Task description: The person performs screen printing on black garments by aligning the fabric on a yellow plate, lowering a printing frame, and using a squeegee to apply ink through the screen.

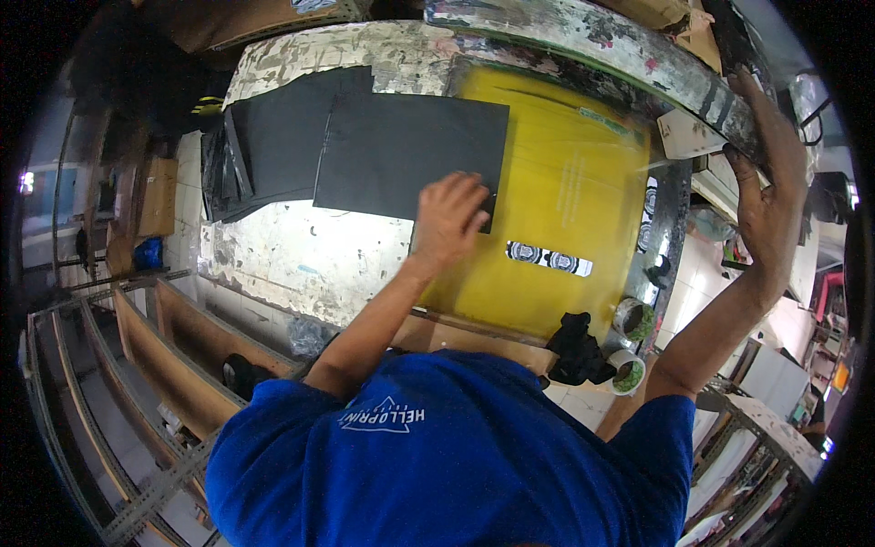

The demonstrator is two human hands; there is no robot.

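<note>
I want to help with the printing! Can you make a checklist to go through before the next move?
1. Left hand resting on the black sheet: ok.
2. Right hand gripping the lifted frame: ok.
3. Sheet lies flat: ok.
4. Sheet squared to the yellow printing area: cannot tell.
5. Stack of black sheets set aside on the left: ok.
6. Ink tubs off the printing area: ok.

Paint-worn table (301, 255) – black sheets (410, 155), yellow pad (556, 228) on top
</note>
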